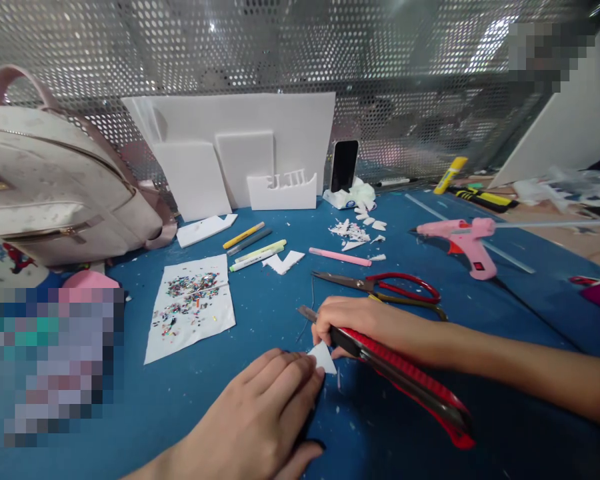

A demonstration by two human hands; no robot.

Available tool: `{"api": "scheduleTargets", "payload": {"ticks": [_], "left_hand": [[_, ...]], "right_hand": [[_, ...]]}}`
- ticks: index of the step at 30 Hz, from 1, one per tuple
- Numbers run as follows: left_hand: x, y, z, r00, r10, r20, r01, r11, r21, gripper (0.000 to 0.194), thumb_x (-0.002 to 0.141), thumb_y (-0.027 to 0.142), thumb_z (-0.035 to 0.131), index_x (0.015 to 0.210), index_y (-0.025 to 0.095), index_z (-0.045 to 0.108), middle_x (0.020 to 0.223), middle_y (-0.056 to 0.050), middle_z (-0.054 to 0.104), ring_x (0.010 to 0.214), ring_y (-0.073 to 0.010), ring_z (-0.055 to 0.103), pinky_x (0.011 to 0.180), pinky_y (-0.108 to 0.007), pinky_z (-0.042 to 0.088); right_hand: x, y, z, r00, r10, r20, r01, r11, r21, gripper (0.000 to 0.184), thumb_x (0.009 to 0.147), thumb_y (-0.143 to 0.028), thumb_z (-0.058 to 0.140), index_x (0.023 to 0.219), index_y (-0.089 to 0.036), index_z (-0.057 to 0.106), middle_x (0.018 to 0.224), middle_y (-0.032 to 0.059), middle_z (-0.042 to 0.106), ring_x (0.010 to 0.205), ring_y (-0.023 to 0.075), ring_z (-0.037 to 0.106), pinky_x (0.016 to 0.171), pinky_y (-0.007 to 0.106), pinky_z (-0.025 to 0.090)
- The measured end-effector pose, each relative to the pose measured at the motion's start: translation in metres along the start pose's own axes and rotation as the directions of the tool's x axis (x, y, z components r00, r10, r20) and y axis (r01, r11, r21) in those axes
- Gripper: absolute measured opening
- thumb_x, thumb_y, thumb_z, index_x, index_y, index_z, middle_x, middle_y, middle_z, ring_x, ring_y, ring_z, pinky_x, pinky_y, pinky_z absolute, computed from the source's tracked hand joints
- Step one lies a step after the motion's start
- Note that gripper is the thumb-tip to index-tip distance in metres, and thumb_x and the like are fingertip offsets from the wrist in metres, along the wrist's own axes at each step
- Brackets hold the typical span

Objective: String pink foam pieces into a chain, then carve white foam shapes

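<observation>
My right hand is wrapped round a red and black utility knife, whose blade points up and left over the blue table. Under the fingertips of my left hand lies a small white triangular foam piece, pressed flat on the tabletop. The knife's front end is close above this piece; whether the blade touches it I cannot tell. Just beyond my right hand rest scissors with red and olive handles. A pink pen lies behind the scissors.
On the left, a paper sheet carries colourful bits, near a white backpack. White foam boards and a phone stand at the back. White scraps and several pens lie mid-table. A pink glue gun sits right, its cord trailing.
</observation>
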State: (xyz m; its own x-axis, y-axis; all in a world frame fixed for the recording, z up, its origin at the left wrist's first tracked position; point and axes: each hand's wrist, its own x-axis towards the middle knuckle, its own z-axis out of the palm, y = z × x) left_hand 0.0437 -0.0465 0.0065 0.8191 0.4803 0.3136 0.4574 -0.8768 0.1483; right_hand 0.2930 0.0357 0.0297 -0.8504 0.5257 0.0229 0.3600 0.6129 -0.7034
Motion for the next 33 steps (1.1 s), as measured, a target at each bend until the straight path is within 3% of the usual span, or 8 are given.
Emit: {"api": "scheduleTargets", "payload": {"ticks": [6,10,15,18,22,26,29,33], "left_hand": [[0.001,0.001,-0.006,0.998,-0.035,0.058,0.035,0.999,0.012,0.046,0.098,0.032,0.055,0.137,0.008,0.055,0.127,-0.018,0.065,0.111,-0.0312,0.063,0.095,-0.047,0.057],[-0.001,0.001,-0.003,0.998,-0.043,0.056,0.042,0.999,0.019,0.046,0.099,0.031,0.052,0.138,0.007,0.054,0.125,-0.020,0.063,0.106,-0.0321,0.062,0.087,-0.049,0.059],[-0.004,-0.002,0.005,0.999,-0.024,-0.028,0.024,1.000,-0.015,0.045,0.101,0.031,0.043,0.140,0.010,0.052,0.123,-0.021,0.061,0.102,-0.0306,0.061,0.083,-0.047,0.060],[-0.005,-0.003,0.004,0.998,-0.051,-0.022,0.050,0.997,-0.057,0.039,0.100,0.023,0.046,0.135,0.011,0.055,0.122,-0.020,0.060,0.104,-0.0288,0.062,0.085,-0.044,0.060],[-0.008,-0.003,0.001,0.986,-0.164,-0.040,0.152,0.965,-0.212,0.035,0.099,0.010,0.046,0.131,0.017,0.058,0.130,-0.016,0.057,0.110,-0.0239,0.062,0.088,-0.036,0.059],[-0.008,-0.005,0.000,0.966,-0.254,-0.045,0.221,0.905,-0.363,0.033,0.099,0.009,0.048,0.126,0.023,0.061,0.131,-0.010,0.060,0.116,-0.0194,0.062,0.096,-0.031,0.055],[-0.005,-0.007,-0.002,0.955,-0.286,-0.074,0.220,0.857,-0.467,0.027,0.098,0.009,0.051,0.117,0.022,0.066,0.118,-0.007,0.068,0.106,-0.0167,0.067,0.091,-0.028,0.057],[0.000,-0.009,-0.005,0.941,-0.334,-0.051,0.227,0.736,-0.638,0.024,0.095,0.006,0.055,0.105,0.021,0.070,0.106,-0.004,0.071,0.093,-0.0130,0.069,0.081,-0.023,0.057]], "right_hand": [[0.008,-0.007,-0.009,0.995,-0.052,0.081,0.054,0.998,-0.022,0.021,0.096,-0.003,0.049,0.100,-0.019,0.062,0.097,0.0032,0.064,0.091,0.0161,0.057,0.079,0.027,0.042],[0.011,-0.008,-0.013,0.993,-0.057,0.107,0.060,0.998,-0.024,0.016,0.095,-0.005,0.054,0.097,-0.019,0.061,0.095,0.0022,0.064,0.091,0.0161,0.058,0.078,0.026,0.041],[0.009,-0.005,-0.010,0.995,-0.068,0.077,0.066,0.998,0.023,0.013,0.094,-0.007,0.057,0.096,-0.019,0.061,0.096,0.0025,0.065,0.090,0.0161,0.061,0.077,0.025,0.045],[0.006,-0.002,-0.006,0.997,-0.065,0.044,0.061,0.995,0.077,0.007,0.094,-0.013,0.061,0.097,-0.019,0.062,0.097,0.0025,0.066,0.089,0.0162,0.063,0.078,0.026,0.047],[0.002,-0.002,-0.003,0.995,-0.097,-0.005,0.097,0.990,0.098,0.007,0.093,-0.022,0.068,0.096,-0.019,0.061,0.097,0.0025,0.068,0.086,0.0153,0.063,0.078,0.027,0.047],[0.001,-0.003,-0.003,0.989,-0.146,-0.019,0.147,0.982,0.121,0.009,0.094,-0.025,0.067,0.094,-0.019,0.061,0.097,0.0032,0.069,0.087,0.0148,0.063,0.078,0.028,0.047],[0.001,-0.003,-0.003,0.985,-0.173,-0.025,0.175,0.971,0.163,0.008,0.094,-0.023,0.067,0.092,-0.019,0.060,0.097,0.0033,0.069,0.088,0.0141,0.063,0.079,0.028,0.047],[0.001,-0.005,-0.002,0.995,-0.095,-0.039,0.102,0.957,0.271,0.013,0.090,-0.022,0.072,0.090,-0.018,0.060,0.095,0.0020,0.068,0.084,0.0131,0.063,0.077,0.027,0.048]]}}
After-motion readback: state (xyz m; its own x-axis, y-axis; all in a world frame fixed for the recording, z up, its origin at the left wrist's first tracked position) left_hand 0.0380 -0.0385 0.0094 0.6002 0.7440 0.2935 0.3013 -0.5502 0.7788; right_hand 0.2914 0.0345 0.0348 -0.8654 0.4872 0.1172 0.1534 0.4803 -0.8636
